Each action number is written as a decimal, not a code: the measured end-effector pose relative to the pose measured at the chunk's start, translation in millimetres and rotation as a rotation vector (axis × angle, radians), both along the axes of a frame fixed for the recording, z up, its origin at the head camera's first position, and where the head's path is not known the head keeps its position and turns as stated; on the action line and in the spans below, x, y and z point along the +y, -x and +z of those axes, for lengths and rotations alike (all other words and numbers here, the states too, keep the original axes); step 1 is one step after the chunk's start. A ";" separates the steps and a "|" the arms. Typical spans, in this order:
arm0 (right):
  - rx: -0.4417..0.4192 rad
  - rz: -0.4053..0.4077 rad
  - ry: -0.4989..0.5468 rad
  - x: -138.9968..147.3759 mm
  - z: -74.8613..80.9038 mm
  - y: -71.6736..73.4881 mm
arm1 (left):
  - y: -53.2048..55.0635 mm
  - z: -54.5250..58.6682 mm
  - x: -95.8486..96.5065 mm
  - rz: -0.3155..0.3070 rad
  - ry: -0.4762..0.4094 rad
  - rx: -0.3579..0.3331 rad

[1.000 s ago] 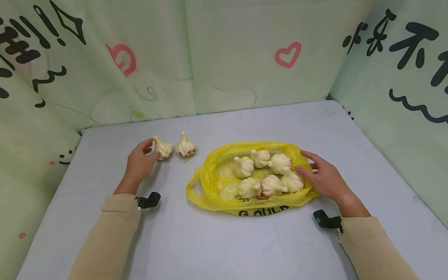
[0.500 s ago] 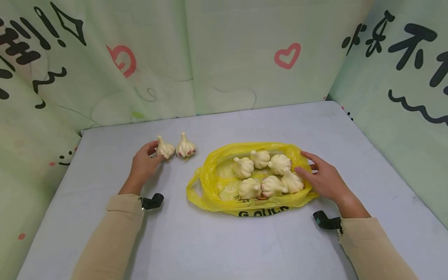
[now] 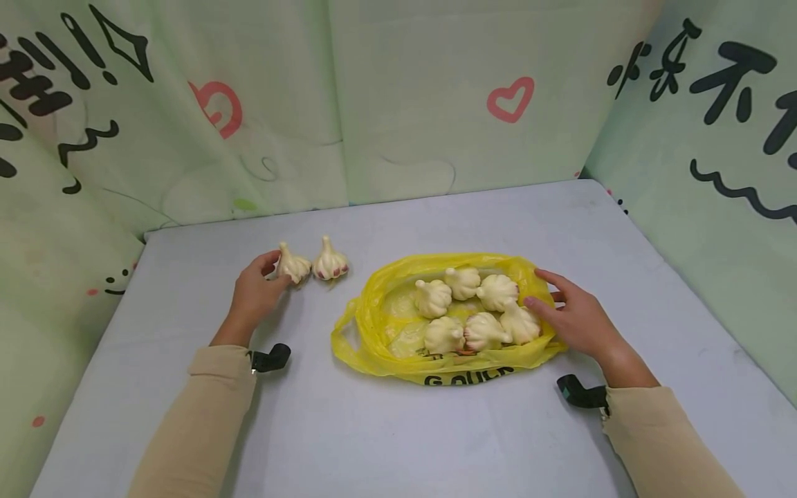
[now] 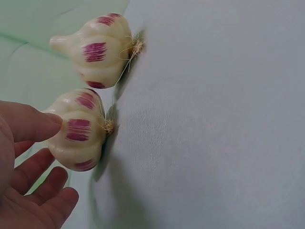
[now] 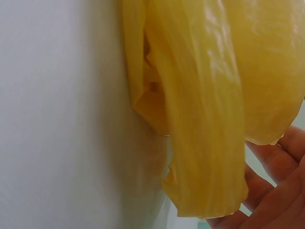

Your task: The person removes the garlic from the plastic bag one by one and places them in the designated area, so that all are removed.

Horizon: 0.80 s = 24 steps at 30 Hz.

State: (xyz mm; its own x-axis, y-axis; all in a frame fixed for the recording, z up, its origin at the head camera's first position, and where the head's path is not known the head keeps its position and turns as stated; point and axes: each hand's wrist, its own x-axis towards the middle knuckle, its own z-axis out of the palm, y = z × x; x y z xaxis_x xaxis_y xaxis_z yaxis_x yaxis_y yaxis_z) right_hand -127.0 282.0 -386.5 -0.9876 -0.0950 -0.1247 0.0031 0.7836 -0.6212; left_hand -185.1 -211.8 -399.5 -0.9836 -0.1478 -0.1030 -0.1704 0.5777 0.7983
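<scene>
On the left part of the table, my left hand (image 3: 257,290) pinches a white garlic bulb (image 3: 293,265) between thumb and fingers. Purple streaks and dry roots show on this garlic bulb (image 4: 78,131) in the left wrist view. Beside it stands a second garlic bulb (image 3: 330,260), stem up. A yellow plastic bag (image 3: 386,365) lies spread at centre right, its mouth wide and several garlic bulbs (image 3: 485,331) inside. My right hand (image 3: 579,317) holds the bag's right rim, the thumb over the edge. In the right wrist view, the bag (image 5: 200,119) hides part of those fingers.
A white cloth covers the table (image 3: 436,443). Pale green printed curtains (image 3: 423,138) stand along its back and both sides. A black wrist camera (image 3: 270,358) sits on the left wrist, another camera (image 3: 579,391) on the right.
The left hand has moved slightly right with its garlic bulb, bringing it closer to the second bulb. It is still over the last half second. The right hand and the bag stay in place.
</scene>
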 end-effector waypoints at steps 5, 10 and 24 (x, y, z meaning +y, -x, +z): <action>-0.002 -0.001 0.000 -0.2 0.6 -0.3 | -2.4 2.9 -1.2 0.009 -0.004 0.010; 0.002 -0.001 -0.001 -0.1 0.6 0.0 | -5.7 11.7 0.0 -0.003 -0.022 0.048; 0.000 0.001 0.002 0.8 -0.4 1.3 | -16.8 47.3 55.2 -0.155 -0.063 0.156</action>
State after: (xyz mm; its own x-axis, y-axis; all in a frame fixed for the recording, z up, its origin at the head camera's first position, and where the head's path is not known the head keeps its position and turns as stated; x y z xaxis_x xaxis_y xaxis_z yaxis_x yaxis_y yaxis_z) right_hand -128.3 282.7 -386.8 -0.9876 -0.0963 -0.1241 0.0019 0.7825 -0.6226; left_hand -168.3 -156.6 -352.2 -0.9988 0.0084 0.0482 0.0452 0.5351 0.8436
